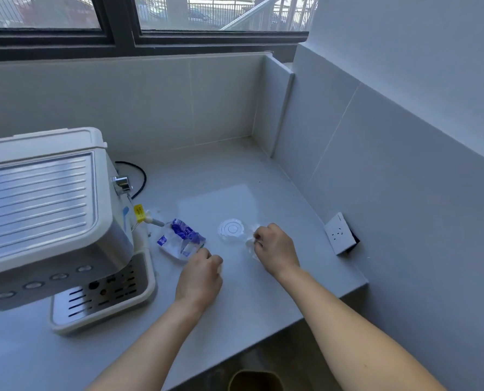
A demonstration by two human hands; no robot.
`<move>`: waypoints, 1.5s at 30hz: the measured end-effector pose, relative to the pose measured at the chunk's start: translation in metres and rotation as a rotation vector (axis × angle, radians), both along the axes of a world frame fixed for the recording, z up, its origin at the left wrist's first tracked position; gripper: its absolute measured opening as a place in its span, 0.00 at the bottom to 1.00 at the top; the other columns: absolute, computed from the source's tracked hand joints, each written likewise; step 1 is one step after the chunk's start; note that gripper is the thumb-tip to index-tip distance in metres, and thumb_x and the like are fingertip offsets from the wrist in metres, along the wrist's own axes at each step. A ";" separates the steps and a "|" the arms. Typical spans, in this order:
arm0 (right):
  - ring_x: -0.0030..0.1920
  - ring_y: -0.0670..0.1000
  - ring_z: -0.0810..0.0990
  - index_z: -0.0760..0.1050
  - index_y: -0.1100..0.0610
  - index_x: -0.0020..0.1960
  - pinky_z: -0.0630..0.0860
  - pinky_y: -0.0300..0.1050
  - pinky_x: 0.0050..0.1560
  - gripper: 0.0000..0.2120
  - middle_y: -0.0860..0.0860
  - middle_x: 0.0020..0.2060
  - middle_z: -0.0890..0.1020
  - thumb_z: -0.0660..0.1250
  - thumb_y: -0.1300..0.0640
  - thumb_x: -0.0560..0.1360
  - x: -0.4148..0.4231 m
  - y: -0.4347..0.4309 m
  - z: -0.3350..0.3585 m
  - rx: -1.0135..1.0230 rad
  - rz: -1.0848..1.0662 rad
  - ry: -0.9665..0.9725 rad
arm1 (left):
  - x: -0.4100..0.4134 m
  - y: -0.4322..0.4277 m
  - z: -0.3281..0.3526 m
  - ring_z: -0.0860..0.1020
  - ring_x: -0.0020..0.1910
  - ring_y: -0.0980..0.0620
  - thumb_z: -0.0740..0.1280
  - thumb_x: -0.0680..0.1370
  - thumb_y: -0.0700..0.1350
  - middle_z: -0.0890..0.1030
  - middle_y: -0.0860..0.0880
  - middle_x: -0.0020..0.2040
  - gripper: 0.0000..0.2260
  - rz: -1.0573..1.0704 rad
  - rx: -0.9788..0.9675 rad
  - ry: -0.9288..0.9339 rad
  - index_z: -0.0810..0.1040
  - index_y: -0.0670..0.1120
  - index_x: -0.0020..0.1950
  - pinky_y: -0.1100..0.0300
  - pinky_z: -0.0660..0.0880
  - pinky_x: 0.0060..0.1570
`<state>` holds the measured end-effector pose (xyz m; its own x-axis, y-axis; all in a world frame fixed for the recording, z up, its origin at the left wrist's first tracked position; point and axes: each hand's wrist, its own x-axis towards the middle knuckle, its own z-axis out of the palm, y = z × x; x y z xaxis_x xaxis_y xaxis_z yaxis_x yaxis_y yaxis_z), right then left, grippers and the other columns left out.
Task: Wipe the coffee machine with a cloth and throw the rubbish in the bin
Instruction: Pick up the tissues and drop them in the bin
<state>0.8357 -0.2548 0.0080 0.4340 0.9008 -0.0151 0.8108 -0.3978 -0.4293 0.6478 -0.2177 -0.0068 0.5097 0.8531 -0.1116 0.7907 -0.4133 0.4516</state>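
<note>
**Hidden, cropped and illegible regions**

The coffee machine (46, 210) is cut by the left edge, and its black cable (139, 176) vanishes behind the body. The bin (256, 380) shows only its rim at the bottom edge. Curled fingers of the left hand (199, 273) hide any contact with the blue wrapper (181, 238), whose print is too small to read. The right hand (276, 249) covers part of the clear film (250, 245) it pinches.
</note>
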 end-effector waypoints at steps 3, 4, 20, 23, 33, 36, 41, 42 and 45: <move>0.42 0.59 0.76 0.78 0.60 0.48 0.70 0.48 0.39 0.07 0.55 0.44 0.75 0.62 0.59 0.76 0.004 -0.022 0.008 0.014 0.013 -0.005 | 0.001 -0.017 0.006 0.75 0.52 0.43 0.62 0.76 0.37 0.75 0.45 0.52 0.13 0.013 0.021 -0.014 0.80 0.44 0.57 0.50 0.75 0.49; 0.42 0.59 0.76 0.78 0.60 0.47 0.70 0.48 0.39 0.07 0.55 0.44 0.75 0.62 0.60 0.76 0.005 -0.030 0.010 0.021 0.018 -0.010 | 0.001 -0.024 0.008 0.75 0.51 0.43 0.62 0.76 0.37 0.75 0.45 0.52 0.13 0.019 0.029 -0.018 0.80 0.44 0.57 0.50 0.75 0.48; 0.44 0.57 0.77 0.79 0.60 0.50 0.68 0.44 0.41 0.06 0.55 0.46 0.77 0.65 0.60 0.76 0.018 -0.187 0.021 0.158 0.164 0.000 | -0.001 -0.182 0.014 0.77 0.49 0.43 0.67 0.75 0.39 0.77 0.46 0.50 0.11 0.120 0.147 -0.084 0.82 0.45 0.55 0.56 0.70 0.43; 0.43 0.56 0.77 0.79 0.60 0.51 0.70 0.44 0.42 0.06 0.55 0.46 0.78 0.65 0.60 0.76 0.019 -0.212 0.020 0.189 0.177 0.026 | -0.001 -0.207 0.013 0.77 0.49 0.44 0.67 0.76 0.40 0.77 0.46 0.51 0.11 0.119 0.154 -0.091 0.82 0.45 0.57 0.56 0.71 0.45; 0.41 0.53 0.76 0.79 0.58 0.45 0.73 0.46 0.38 0.04 0.51 0.42 0.76 0.65 0.59 0.75 0.012 -0.270 -0.003 0.166 0.134 0.078 | -0.004 -0.255 -0.017 0.76 0.50 0.47 0.67 0.76 0.41 0.76 0.49 0.51 0.12 0.097 0.059 -0.109 0.82 0.47 0.59 0.57 0.72 0.46; 0.40 0.52 0.75 0.79 0.57 0.45 0.70 0.42 0.36 0.03 0.50 0.42 0.75 0.66 0.59 0.75 -0.003 -0.283 -0.028 0.116 0.149 0.112 | -0.009 -0.262 -0.033 0.75 0.48 0.50 0.67 0.77 0.41 0.75 0.51 0.50 0.12 0.077 0.019 -0.090 0.81 0.48 0.60 0.59 0.70 0.45; 0.40 0.51 0.75 0.79 0.56 0.45 0.67 0.39 0.37 0.04 0.49 0.42 0.75 0.66 0.59 0.75 -0.023 -0.294 -0.068 0.022 0.120 0.158 | -0.020 -0.268 -0.064 0.73 0.45 0.51 0.67 0.77 0.41 0.74 0.51 0.49 0.12 0.065 -0.048 -0.026 0.81 0.47 0.59 0.59 0.69 0.43; 0.40 0.51 0.76 0.79 0.56 0.45 0.69 0.40 0.37 0.04 0.50 0.42 0.76 0.66 0.60 0.75 -0.026 -0.295 -0.075 0.005 0.109 0.163 | -0.022 -0.269 -0.070 0.72 0.44 0.51 0.67 0.77 0.41 0.74 0.51 0.48 0.12 0.072 -0.061 -0.021 0.81 0.47 0.59 0.60 0.69 0.43; 0.41 0.52 0.76 0.79 0.57 0.46 0.71 0.43 0.39 0.04 0.50 0.43 0.76 0.65 0.60 0.75 -0.033 -0.302 -0.099 -0.053 0.095 0.165 | -0.028 -0.274 -0.090 0.73 0.45 0.52 0.67 0.77 0.42 0.73 0.53 0.49 0.12 0.105 -0.114 -0.005 0.81 0.48 0.60 0.60 0.70 0.44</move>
